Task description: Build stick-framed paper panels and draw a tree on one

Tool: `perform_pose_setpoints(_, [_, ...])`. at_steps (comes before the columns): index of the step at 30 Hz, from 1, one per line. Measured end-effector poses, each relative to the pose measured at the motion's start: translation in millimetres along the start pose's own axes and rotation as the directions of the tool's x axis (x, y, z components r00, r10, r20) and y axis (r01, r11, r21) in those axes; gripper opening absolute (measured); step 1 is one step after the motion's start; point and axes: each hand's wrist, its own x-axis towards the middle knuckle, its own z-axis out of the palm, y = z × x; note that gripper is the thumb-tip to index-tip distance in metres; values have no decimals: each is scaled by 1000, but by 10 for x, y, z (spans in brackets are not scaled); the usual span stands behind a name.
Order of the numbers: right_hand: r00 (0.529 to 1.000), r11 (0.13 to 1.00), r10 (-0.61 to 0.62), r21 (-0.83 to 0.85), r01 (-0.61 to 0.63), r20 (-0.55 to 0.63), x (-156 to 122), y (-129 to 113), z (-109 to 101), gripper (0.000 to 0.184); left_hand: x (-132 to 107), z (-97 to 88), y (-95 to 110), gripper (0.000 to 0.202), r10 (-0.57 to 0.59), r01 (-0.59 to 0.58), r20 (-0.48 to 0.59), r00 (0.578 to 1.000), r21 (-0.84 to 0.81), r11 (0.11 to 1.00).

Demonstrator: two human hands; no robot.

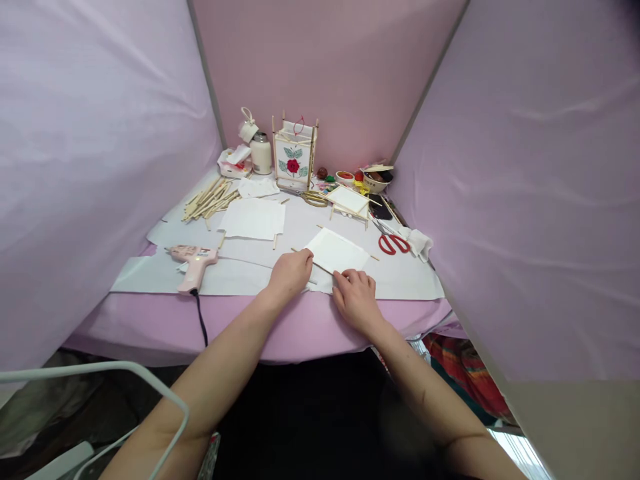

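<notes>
Your left hand point(291, 277) and right hand point(356, 300) press down at the near edge of the work surface, bearing on a white card panel point(336, 252) that lies flat and slightly askew on a pale backing sheet point(400, 287). A thin wooden stick point(311, 262) runs along the panel's near-left edge, its ends jutting past the corners. Your left fingers point(300, 261) sit close together over that stick and the panel's corner; your right fingers point(357, 277) rest on the panel's near edge, close together and slightly curled. Whether either hand is clamped on the stick, you cannot tell from this view.

To your left, a pink hot glue gun point(193, 267) lies on the backing sheet, its black cord point(201, 320) dropping over the edge of the lilac table cover point(300, 327). The sheet runs on between the gun and your left hand. Farther out lie loose white sheets point(253, 219) and a pile of wooden sticks point(210, 200). To your right, red-handled scissors point(393, 244) sit well beyond your right hand, near a crumpled white cloth point(419, 243). A small stick-framed panel point(349, 202) lies beyond the card, below a finished lantern with a red flower point(294, 152). Lilac fabric walls point(95, 167) close in both sides.
</notes>
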Motion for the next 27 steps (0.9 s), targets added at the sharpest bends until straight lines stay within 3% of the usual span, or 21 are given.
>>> perform_pose_setpoints(3, [999, 992, 4, 126, 3, -50, 134, 150, -80, 36, 23, 3, -13, 33, 40, -40, 23, 999, -2, 999])
perform_pose_setpoints(6, [965, 965, 204, 202, -169, -164, 312, 534, -137, 42, 30, -8, -7, 36, 67, -67, 32, 997, -9, 998])
perform_pose_setpoints(8, [933, 908, 344, 290, -304, -100, 383, 804, -144, 47, 24, -13, 7, 36, 78, -77, 38, 996, -17, 997])
perform_pose_setpoints(12, [941, 878, 338, 362, -311, -11, 357, 1101, -72, 48, 13, 14, 42, 38, 133, -130, 76, 988, -45, 990])
perform_pose_setpoints(19, [960, 852, 279, 466, -239, -17, 452, 1048, 132, 50, 98, 162, 0, 45, 182, -180, 125, 975, -27, 983])
perform_pose_setpoints(27, [967, 850, 248, 491, -190, -55, 536, 1010, 208, 49, 98, 186, -138, 51, 202, -209, 115, 973, 46, 977])
